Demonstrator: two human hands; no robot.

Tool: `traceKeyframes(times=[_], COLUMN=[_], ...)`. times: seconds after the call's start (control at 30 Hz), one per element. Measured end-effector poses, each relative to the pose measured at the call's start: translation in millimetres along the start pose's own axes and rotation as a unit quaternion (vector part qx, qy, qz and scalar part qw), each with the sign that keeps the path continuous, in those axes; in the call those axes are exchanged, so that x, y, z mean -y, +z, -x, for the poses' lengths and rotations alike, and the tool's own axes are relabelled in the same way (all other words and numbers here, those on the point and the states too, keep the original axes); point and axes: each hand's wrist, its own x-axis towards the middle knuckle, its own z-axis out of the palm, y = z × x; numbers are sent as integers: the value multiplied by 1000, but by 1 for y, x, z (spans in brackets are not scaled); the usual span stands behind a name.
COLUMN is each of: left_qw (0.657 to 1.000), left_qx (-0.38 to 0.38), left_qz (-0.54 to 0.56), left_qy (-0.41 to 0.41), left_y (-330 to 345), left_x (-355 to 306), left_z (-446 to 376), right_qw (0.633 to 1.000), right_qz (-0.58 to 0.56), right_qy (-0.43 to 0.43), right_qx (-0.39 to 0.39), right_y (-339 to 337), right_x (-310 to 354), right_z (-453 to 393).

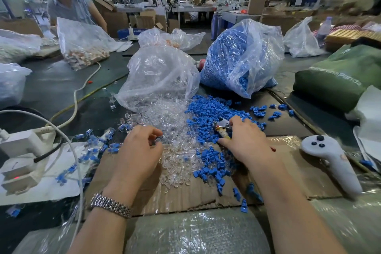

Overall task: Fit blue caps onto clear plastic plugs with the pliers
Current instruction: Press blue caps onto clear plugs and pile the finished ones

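A heap of clear plastic plugs (173,121) spills from a clear bag (160,76) onto the table and a cardboard sheet (185,194). Beside it on the right lies a heap of blue caps (208,113). My left hand (142,150) is over the clear heap, its fingers curled and pinching a small clear plug. My right hand (245,140) sits on the blue heap and grips the pliers (221,127), whose metal head sticks out to the left. Finished plugs with blue caps (92,142) lie scattered at the left.
A big bag of blue caps (241,57) stands behind the heaps. A white controller (329,161) lies on the cardboard at the right, a green bag (340,76) beyond it. White power adapters and cables (22,150) crowd the left. Another person (70,4) works at the far left.
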Motion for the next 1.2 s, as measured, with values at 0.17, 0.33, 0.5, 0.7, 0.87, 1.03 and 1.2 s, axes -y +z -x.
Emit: traceKeyframes(times=[0.17,0.33,0.5,0.7,0.87,1.03,1.2], left_qw=[996,997,1000,999,958,883,819], left_qx=[55,44,19,-40,-9,54,103], left_qz=[-74,-66,-14,22,270,443,544], left_qy=[8,15,3,-8,-91,-148,-152], left_y=[9,11,8,7,5,3,2], left_x=[6,6,7,8,9,11,7], left_z=[-4,-4,-3,-5,-9,-11,-10], right_qw=[990,984,981,972,971,974,974], right_qz=[26,90,96,128,107,95,-42], right_qy=[-115,-139,-153,-178,-206,-205,-202], right_qx=[-74,-59,-69,-86,-50,-31,-98], right_y=[0,5,5,9,5,4,3], right_x=[6,13,12,13,10,11,8], right_z=[1,-1,-6,-8,-5,-3,0])
